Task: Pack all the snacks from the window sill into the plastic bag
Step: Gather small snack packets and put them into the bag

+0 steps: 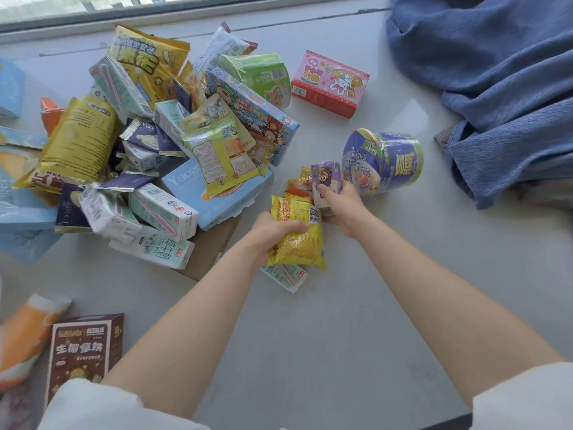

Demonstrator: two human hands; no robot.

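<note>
My left hand (273,232) grips a yellow snack packet (297,240) above the grey sill (325,321), and a pale milk carton (285,276) lies just under it. My right hand (341,206) holds a small purple packet (325,178), with small orange and yellow packets (300,187) beside it. A purple noodle cup (384,161) lies on its side just right of that hand. A heap of snacks (148,144) with milk cartons, yellow bags and blue boxes covers the left of the sill. No plastic bag is in view.
A pink box (330,83) sits at the back, with a green noodle cup (263,77) to its left. Blue cloth (496,82) is bunched at the right. A brown box (83,352) and an orange packet (28,333) lie near left. The window frame (186,7) runs along the far edge.
</note>
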